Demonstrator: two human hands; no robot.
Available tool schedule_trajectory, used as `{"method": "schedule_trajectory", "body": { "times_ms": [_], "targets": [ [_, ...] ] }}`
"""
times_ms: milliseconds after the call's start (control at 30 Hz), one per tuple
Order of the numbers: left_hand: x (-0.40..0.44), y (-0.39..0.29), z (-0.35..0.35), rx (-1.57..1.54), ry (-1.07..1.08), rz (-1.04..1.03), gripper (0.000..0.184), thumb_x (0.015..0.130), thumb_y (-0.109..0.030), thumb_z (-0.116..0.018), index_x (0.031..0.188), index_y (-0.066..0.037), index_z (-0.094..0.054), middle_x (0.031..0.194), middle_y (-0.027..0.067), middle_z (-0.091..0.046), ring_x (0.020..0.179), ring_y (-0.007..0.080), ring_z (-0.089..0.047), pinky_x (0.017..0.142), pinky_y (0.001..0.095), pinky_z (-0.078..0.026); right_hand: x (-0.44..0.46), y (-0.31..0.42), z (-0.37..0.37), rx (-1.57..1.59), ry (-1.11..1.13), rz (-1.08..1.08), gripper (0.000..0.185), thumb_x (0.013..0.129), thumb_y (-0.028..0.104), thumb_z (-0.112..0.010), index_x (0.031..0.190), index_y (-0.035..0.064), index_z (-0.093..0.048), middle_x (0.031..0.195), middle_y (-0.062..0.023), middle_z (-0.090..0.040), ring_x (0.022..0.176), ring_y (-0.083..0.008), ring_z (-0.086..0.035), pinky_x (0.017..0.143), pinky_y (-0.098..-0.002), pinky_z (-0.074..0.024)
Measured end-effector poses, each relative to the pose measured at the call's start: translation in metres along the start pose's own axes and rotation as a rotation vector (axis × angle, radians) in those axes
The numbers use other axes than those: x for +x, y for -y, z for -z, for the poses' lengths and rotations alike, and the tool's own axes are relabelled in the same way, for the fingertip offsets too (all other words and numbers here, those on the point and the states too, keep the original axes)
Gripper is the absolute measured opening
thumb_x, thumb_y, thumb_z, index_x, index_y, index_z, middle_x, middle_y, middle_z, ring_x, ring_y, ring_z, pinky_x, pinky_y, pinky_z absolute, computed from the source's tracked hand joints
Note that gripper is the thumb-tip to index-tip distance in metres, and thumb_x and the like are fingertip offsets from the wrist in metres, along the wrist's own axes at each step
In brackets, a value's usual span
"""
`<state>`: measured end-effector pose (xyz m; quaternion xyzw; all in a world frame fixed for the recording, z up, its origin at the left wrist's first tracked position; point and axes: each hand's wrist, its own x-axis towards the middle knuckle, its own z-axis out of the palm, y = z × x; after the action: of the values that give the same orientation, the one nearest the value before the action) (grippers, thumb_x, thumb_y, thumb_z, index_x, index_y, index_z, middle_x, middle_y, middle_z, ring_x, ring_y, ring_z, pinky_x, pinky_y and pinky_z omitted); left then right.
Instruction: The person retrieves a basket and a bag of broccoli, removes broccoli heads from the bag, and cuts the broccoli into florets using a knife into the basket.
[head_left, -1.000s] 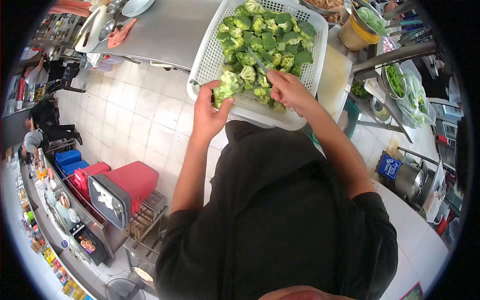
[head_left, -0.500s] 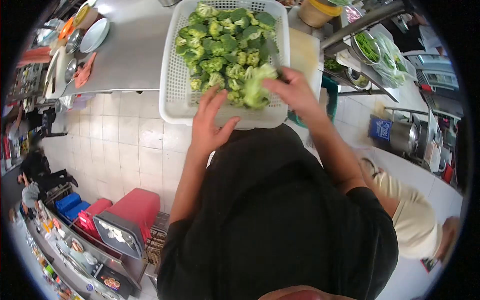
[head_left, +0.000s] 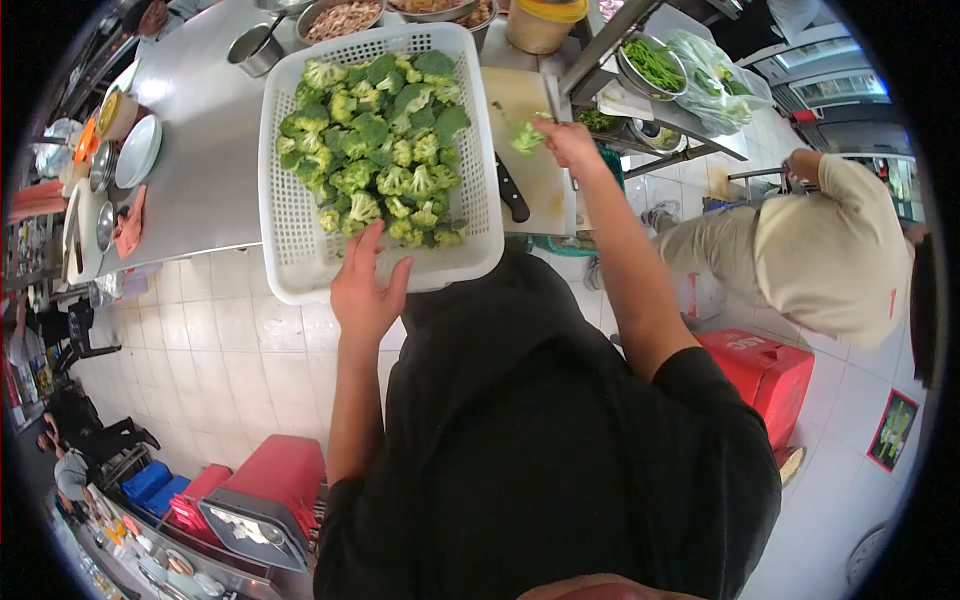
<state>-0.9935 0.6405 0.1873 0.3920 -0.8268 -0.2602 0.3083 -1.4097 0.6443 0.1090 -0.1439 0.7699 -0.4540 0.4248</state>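
Note:
A white perforated plastic basket [head_left: 285, 235] holds many cut broccoli florets [head_left: 375, 130]. My left hand [head_left: 367, 290] is at the basket's near side, thumb and fingers apart, its fingertips close to the nearest florets. My right hand [head_left: 572, 147] pinches a pale green broccoli stalk [head_left: 527, 136] above the light cutting board [head_left: 535, 95], to the right of the basket. A black-handled knife [head_left: 512, 192] lies on the board, its blade partly hidden by the basket.
Behind the basket stand a metal pot [head_left: 255, 52], a bowl of chopped meat [head_left: 340, 18] and a yellow-lidded tub [head_left: 545, 25]. Green beans [head_left: 652, 65] fill a bowl on the right shelf. A person in a cream shirt [head_left: 830, 250] is at right, near a red bin [head_left: 762, 375].
My right hand has moved from over the basket to over the cutting board with the stalk. The knife on the board is now uncovered. My left hand stays by the basket's near side.

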Motion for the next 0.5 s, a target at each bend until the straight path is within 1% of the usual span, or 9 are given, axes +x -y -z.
{"method": "schedule_trajectory", "body": {
  "times_ms": [100,133,233,267,333,367,400,433,500],
  "targets": [
    [0.0,-0.004,-0.003,0.043,0.007,0.025,0.06,0.081,-0.019,-0.079,0.135,-0.008,-0.055,0.115,0.0124,-0.066,0.088,0.0258,-0.068,0.07,0.036,-0.056,0.008,-0.012,-0.009,0.085,-0.009,0.072,0.04,0.083,0.039,-0.081,0.084,0.0034,-0.062,0.06,0.0022,-0.05,0.042,-0.0057,-0.035,0.037,-0.0251,-0.022],
    [0.001,-0.005,-0.004,0.052,0.007,0.032,0.059,0.081,-0.019,-0.079,0.135,-0.008,-0.055,0.113,0.0123,-0.066,0.088,0.026,-0.068,0.071,0.036,-0.056,0.012,-0.013,-0.009,-0.024,-0.093,0.127,0.045,0.084,0.043,-0.078,0.089,-0.0006,-0.069,0.063,-0.0011,-0.057,0.047,-0.0097,-0.045,0.042,-0.0288,-0.0332],
    [0.001,-0.008,-0.008,0.076,-0.027,0.07,0.057,0.082,-0.017,-0.078,0.134,-0.008,-0.056,0.111,0.0125,-0.066,0.089,0.0267,-0.067,0.072,0.0362,-0.055,0.007,-0.005,0.001,0.032,-0.058,0.103,0.048,0.085,0.046,-0.076,0.093,-0.001,-0.071,0.065,-0.0027,-0.06,0.05,-0.0103,-0.049,0.045,-0.0287,-0.0366],
    [0.001,-0.01,-0.01,0.08,-0.053,0.086,0.057,0.082,-0.017,-0.077,0.134,-0.007,-0.056,0.111,0.0127,-0.067,0.089,0.0269,-0.067,0.072,0.0365,-0.055,0.011,-0.006,0.01,0.007,-0.051,0.093,0.042,0.087,0.041,-0.075,0.094,-0.0006,-0.072,0.068,-0.0042,-0.062,0.054,-0.0106,-0.052,0.048,-0.0285,-0.0397],
    [0.0,-0.015,-0.015,0.038,-0.096,0.162,0.054,0.083,-0.013,-0.075,0.133,-0.006,-0.057,0.116,0.0131,-0.067,0.089,0.0263,-0.067,0.073,0.0366,-0.054,0.025,-0.024,0.025,0.04,-0.073,0.257,0.038,0.087,0.037,-0.074,0.094,-0.0007,-0.072,0.07,-0.0048,-0.064,0.058,-0.0109,-0.054,0.053,-0.0288,-0.0425],
    [-0.002,-0.014,-0.02,0.043,-0.131,0.181,0.054,0.083,-0.013,-0.075,0.134,-0.006,-0.057,0.118,0.0132,-0.066,0.089,0.0253,-0.067,0.072,0.0364,-0.053,0.03,-0.027,0.044,0.059,-0.111,0.346,0.036,0.088,0.034,-0.073,0.094,-0.0008,-0.072,0.071,-0.0051,-0.065,0.06,-0.0111,-0.055,0.055,-0.0289,-0.0439],
    [-0.003,-0.012,-0.025,0.045,-0.162,0.199,0.054,0.083,-0.012,-0.075,0.134,-0.006,-0.057,0.12,0.0132,-0.066,0.09,0.0244,-0.066,0.071,0.0362,-0.053,0.028,-0.021,0.062,0.016,-0.154,0.323,0.029,0.089,0.027,-0.071,0.094,-0.0006,-0.073,0.072,-0.0048,-0.067,0.064,-0.0111,-0.057,0.06,-0.0293,-0.0466],
    [-0.003,-0.012,-0.029,0.059,-0.163,0.217,0.054,0.084,-0.012,-0.074,0.135,-0.005,-0.057,0.12,0.0126,-0.066,0.09,0.0237,-0.066,0.071,0.0357,-0.052,0.016,-0.009,0.078,0.037,-0.196,0.359,0.026,0.091,0.025,-0.07,0.097,0.0002,-0.074,0.071,-0.0039,-0.067,0.065,-0.0106,-0.058,0.062,-0.0294,-0.0476],
    [-0.006,-0.014,-0.034,0.088,-0.173,0.261,0.053,0.085,-0.011,-0.073,0.135,-0.005,-0.057,0.121,0.0117,-0.066,0.09,0.0229,-0.066,0.071,0.0349,-0.051,0.03,-0.011,0.12,0.094,-0.285,0.468,0.025,0.091,0.023,-0.069,0.1,0.0005,-0.074,0.071,-0.0039,-0.067,0.066,-0.0112,-0.059,0.065,-0.0298,-0.0488]
  ]
}}
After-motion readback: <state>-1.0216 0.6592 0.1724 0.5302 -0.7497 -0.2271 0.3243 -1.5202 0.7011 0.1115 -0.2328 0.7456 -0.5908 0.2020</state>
